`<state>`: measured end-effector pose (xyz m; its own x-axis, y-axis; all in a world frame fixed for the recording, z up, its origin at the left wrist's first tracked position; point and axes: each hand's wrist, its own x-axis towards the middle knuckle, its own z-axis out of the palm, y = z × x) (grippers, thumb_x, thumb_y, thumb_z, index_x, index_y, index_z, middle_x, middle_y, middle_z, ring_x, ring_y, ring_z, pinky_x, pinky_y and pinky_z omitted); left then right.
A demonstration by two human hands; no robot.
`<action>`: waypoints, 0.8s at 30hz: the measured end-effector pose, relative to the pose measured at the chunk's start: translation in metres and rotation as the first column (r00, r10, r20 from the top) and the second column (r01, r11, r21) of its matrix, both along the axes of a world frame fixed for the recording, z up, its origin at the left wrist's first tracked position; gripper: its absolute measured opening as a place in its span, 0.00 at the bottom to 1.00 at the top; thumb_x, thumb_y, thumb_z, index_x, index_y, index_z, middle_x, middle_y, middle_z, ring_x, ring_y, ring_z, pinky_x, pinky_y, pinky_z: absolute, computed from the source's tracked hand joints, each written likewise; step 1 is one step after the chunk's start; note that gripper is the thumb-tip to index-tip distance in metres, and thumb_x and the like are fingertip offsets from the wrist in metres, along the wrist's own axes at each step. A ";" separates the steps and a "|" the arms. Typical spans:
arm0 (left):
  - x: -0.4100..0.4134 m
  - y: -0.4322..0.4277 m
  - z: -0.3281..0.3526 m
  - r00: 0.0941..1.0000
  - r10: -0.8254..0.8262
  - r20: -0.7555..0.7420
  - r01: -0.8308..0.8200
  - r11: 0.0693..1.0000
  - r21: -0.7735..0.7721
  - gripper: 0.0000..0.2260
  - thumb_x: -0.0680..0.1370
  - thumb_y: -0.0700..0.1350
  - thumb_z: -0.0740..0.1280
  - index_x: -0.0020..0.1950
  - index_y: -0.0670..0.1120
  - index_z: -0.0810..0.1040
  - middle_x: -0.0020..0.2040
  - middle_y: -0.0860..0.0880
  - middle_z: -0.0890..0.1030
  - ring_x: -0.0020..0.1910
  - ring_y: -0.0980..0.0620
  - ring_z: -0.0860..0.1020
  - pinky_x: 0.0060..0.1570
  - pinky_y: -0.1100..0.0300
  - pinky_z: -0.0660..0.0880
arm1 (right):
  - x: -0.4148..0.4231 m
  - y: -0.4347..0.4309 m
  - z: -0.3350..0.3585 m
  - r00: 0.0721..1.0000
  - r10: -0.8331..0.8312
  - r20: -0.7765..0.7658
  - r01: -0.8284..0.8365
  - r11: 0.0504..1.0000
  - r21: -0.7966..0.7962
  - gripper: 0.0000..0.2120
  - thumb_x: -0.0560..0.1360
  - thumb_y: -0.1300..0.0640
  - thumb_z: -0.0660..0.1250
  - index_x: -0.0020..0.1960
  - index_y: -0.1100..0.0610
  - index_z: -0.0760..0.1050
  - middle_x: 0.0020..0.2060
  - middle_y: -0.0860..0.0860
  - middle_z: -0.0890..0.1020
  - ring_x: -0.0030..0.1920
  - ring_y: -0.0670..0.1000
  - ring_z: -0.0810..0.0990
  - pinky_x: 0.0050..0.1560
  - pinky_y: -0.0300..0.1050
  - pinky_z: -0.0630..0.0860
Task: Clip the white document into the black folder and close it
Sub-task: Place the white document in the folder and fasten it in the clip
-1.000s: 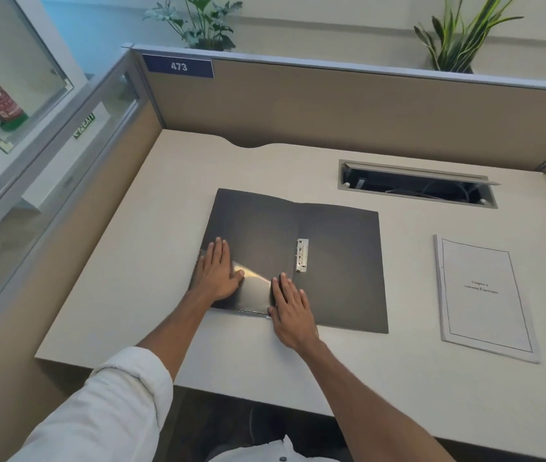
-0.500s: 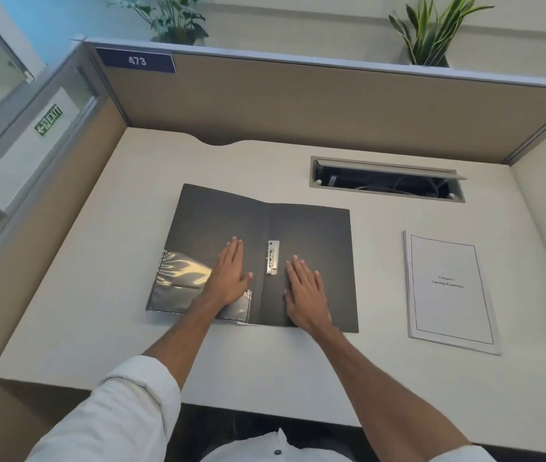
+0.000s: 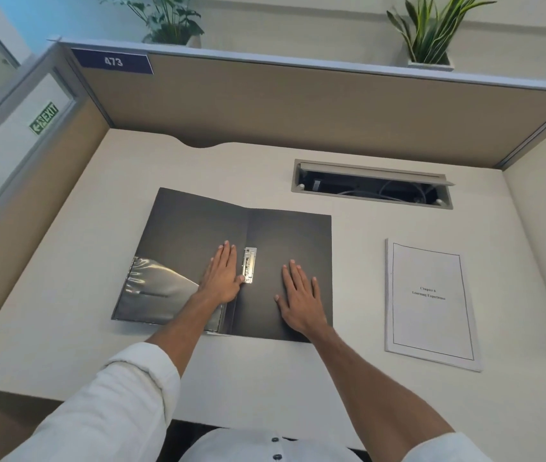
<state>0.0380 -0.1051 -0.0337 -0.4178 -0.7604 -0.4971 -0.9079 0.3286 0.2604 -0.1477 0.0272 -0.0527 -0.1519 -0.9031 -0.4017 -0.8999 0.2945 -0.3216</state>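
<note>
The black folder (image 3: 195, 228) lies open and flat on the desk, with a clear plastic pocket (image 3: 155, 288) on its left flap. A silver metal clip (image 3: 250, 265) sits along the spine. My left hand (image 3: 223, 278) rests flat just left of the clip, its thumb touching the clip's lower end. Flat on the right flap lies my right hand (image 3: 299, 300), fingers spread, holding nothing. The white document (image 3: 431, 303), a thin stapled stack with a printed title, lies on the desk to the right of the folder, apart from it.
An open cable tray (image 3: 373, 186) is cut into the desk behind the folder and document. Tan cubicle partitions (image 3: 298, 108) wall the desk at the back and both sides. Two potted plants stand beyond the back partition.
Both hands have slid up and rightward over the open folder: the left from the plastic pocket to beside the clip, the right from the spine's bottom onto the right flap.
</note>
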 end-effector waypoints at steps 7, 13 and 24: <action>0.000 0.003 -0.007 0.999 0.004 0.041 -0.005 1.000 0.020 0.36 0.91 0.53 0.56 0.90 0.41 0.37 0.90 0.43 0.35 0.91 0.44 0.37 0.91 0.42 0.44 | 0.004 -0.001 -0.005 1.000 -0.020 -0.010 0.020 1.000 -0.001 0.35 0.90 0.44 0.50 0.90 0.51 0.38 0.89 0.49 0.38 0.90 0.51 0.39 0.89 0.62 0.43; 0.001 0.003 -0.006 0.999 0.005 0.034 -0.006 0.999 0.045 0.37 0.91 0.55 0.55 0.90 0.43 0.35 0.90 0.44 0.33 0.91 0.45 0.36 0.91 0.42 0.42 | 0.008 -0.001 -0.006 1.000 -0.016 -0.015 0.017 1.000 0.025 0.34 0.91 0.44 0.48 0.90 0.52 0.36 0.89 0.50 0.36 0.90 0.52 0.37 0.89 0.64 0.42; 0.009 -0.005 0.010 0.980 0.014 -0.199 -0.005 0.999 0.042 0.24 0.92 0.49 0.52 0.90 0.51 0.57 0.91 0.51 0.54 0.92 0.44 0.49 0.89 0.38 0.53 | 0.008 -0.001 -0.002 1.000 0.001 -0.023 0.000 0.999 0.045 0.34 0.91 0.44 0.47 0.90 0.52 0.36 0.89 0.50 0.35 0.90 0.52 0.37 0.89 0.64 0.41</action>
<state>0.0467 -0.1097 -0.0239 -0.5045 -0.7455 -0.4355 -0.8393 0.3053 0.4498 -0.1400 0.0263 -0.0545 -0.1611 -0.8843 -0.4382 -0.9071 0.3076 -0.2873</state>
